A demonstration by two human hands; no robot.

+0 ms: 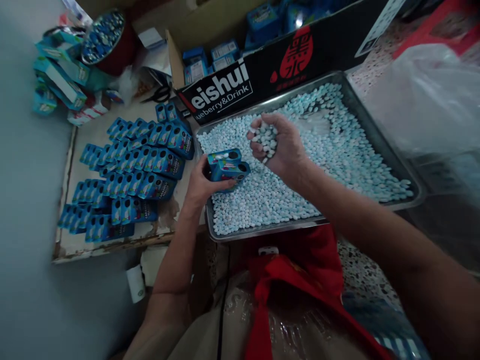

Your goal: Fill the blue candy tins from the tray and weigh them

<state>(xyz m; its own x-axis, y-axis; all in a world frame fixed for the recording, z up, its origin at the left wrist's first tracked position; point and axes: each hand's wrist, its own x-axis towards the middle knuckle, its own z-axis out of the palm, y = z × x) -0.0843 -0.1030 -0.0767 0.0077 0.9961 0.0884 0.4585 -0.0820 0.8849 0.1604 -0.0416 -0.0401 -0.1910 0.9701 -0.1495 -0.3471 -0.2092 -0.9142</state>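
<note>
The left hand [200, 182] pinched two blue boxes [229, 170] between thumb and fingers, holding them together and tilted just inside the left edge of a metal tray [268, 230]. The right hand [283, 147] was curled into a cup, its fingers bent around a handful of candies [267, 140], above the middle of the tray and just beside the boxes. More candies [258, 205], pale blue and white, covered most of the tray from edge to edge, thinning toward its far right corner.

Left of the tray, rows of small blue boxes [150, 160] stood packed on the table [71, 172], reaching close to its near edge. A black carton [330, 52] with blue packs inside ran along the tray's far edge. At the table's far left corner lay a pile of cartons [60, 85]; near them were scissors [161, 94] and a red tub [125, 50] filled with shiny wrapped pieces [105, 37].
</note>
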